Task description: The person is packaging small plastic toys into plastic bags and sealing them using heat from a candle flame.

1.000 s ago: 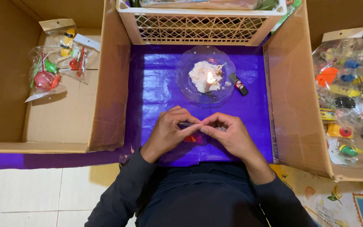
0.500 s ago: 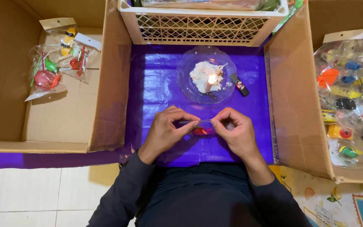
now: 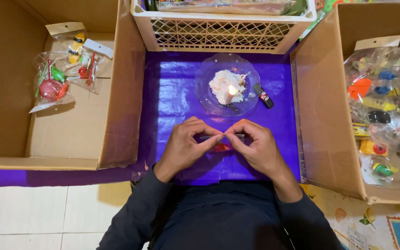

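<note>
Both hands pinch a small clear plastic bag (image 3: 221, 137) at frame centre.
Left hand (image 3: 185, 147) and right hand (image 3: 257, 147) fingers press its top edge; a red toy (image 3: 220, 147) hangs just below them.

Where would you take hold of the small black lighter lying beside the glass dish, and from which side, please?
Grip the lighter across its long sides near the middle, coming from above and from the right. It lies flat on the purple sheet, slanted, and the dish with its lit candle stands close on its left.
</note>
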